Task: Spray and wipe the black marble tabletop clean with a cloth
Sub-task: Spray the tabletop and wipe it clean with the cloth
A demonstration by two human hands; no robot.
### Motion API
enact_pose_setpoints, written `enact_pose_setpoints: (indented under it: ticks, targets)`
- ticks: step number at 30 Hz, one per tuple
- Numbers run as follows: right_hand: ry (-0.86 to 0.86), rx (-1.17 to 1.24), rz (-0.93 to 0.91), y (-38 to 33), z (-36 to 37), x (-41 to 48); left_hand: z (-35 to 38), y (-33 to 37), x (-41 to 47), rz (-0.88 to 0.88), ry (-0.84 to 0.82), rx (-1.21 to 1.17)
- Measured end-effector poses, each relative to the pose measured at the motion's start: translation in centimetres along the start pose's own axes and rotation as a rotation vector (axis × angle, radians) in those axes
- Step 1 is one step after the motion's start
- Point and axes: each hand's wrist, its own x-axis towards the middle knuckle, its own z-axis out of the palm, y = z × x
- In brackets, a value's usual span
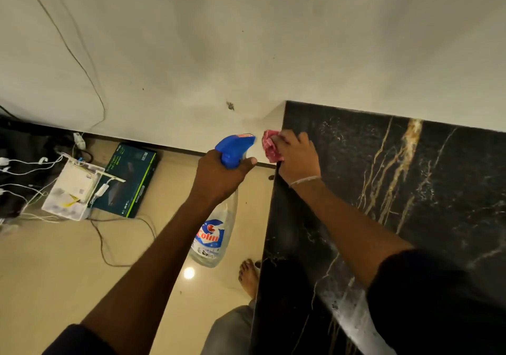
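In the head view, the right hand [297, 155] sits at the far left corner of the black marble tabletop [410, 217]. Its fingers are bunched round a red cloth [271, 146], which sticks out past the hand's left side and over the slab's edge. From that hand nearly all of the marble spreads away to its right and back toward the person. By my reading the next wipe has to pull the cloth rightward or homeward, since nothing remains beyond or to the left of it. The left hand [224, 174] is just left of the right one, off the slab and over the floor [68, 272]. It is clamped round the neck of a Colin spray bottle [213, 234], with a finger by the blue trigger. The bottle's long axis runs from the trigger head above the knuckles down and back toward the person. The nozzle faces the cloth and the corner, close to them but apart. The right hand is therefore the one on the work, and the left would need to swing rightward to put spray on the stone. The bottle's body is clear plastic, and how much liquid it holds I cannot tell. Well to the left of the left hand, on the floor by the wall [246, 39], a dark green box [128, 179] lies beside a white box [71, 190] amid cables [32, 163]. A bare foot [249, 275] stands below the bottle.
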Motion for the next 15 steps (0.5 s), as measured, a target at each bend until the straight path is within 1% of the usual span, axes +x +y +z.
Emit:
enact_pose_setpoints:
  ticks: [5,8,10,13,15]
  targets:
    - [-0.044,0.030,-0.065,-2.1,1.8,-8.0,1.9,-0.6,-1.4,-0.055,-0.020,0.007]
    - [-0.009,0.112,-0.083,-2.5,3.2,-11.1,2.9,-0.7,-1.7,-0.035,-0.024,-0.001]
    - [0.027,0.148,-0.104,-2.2,3.7,-11.5,3.2,-0.7,-1.8,-0.031,-0.023,0.008]
    - [0.035,0.114,-0.175,-1.3,3.8,-10.4,3.4,-1.1,-1.8,-0.037,-0.038,0.011]
    - [0.059,0.091,-0.157,-0.5,3.5,-8.6,3.3,-1.1,-1.9,-0.043,-0.049,0.001]
